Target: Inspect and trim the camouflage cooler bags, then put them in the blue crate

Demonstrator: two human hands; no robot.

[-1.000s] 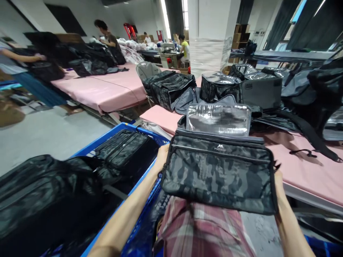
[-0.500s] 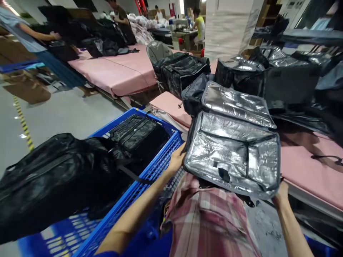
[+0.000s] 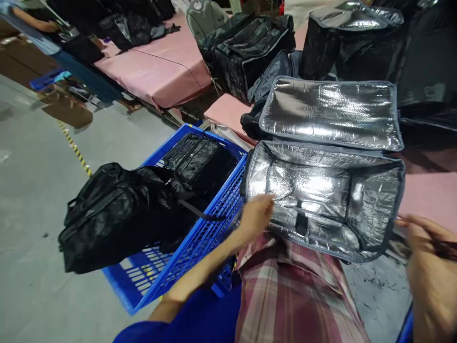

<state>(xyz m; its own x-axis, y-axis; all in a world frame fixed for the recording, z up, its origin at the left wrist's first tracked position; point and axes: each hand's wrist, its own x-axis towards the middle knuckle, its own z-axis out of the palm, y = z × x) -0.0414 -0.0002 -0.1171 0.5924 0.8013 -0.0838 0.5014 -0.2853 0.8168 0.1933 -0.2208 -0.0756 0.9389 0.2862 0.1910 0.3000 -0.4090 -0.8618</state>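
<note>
Stretching lengthwise between them, the open bag (image 3: 317,188) lies nearer the curled left hand (image 3: 255,214) than the half-curled right hand (image 3: 430,259), both grips unclear.

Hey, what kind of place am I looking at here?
Probably a bag-making or packing workshop: an open foil-lined bag is at the front, more dark bags sit on pink-covered tables, and a blue plastic crate holds others.

Right hand (image 3: 430,267): blurred, cut by right edge
Basket (image 3: 193,252): partly hidden beneath bag (image 3: 107,219)
Person (image 3: 84,74): cut off at top
</note>
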